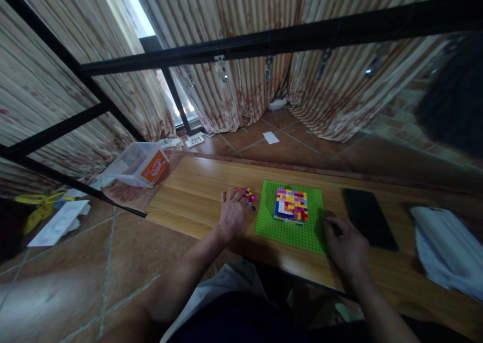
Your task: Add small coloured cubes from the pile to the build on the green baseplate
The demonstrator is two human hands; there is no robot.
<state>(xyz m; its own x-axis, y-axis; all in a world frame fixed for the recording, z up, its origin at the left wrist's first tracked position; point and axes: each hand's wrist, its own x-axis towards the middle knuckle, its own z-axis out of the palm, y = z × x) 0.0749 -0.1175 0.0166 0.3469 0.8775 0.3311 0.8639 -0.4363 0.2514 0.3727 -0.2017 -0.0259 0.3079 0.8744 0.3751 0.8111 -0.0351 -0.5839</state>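
My left hand (233, 215) lies over the left side of a small pile of loose toy bricks (249, 196), its fingers bent a little and apart. Pink, red, yellow and blue pieces show beyond its fingertips. To the right, a green studded baseplate (266, 217) bears a low block of many-coloured bricks (290, 202), with a white patch near its front left. My right hand (347, 245) rests by the baseplate's right edge, thumb and fingers curled together. Whatever they may hold is hidden.
The wooden table (188, 182) carries a dark flat phone-like slab (370, 217) and a white package (449, 237) on the right. A clear plastic box (138, 164) with an orange label stands past the left end. Black metal bars (226, 51) cross ahead, before striped curtains (256, 11).
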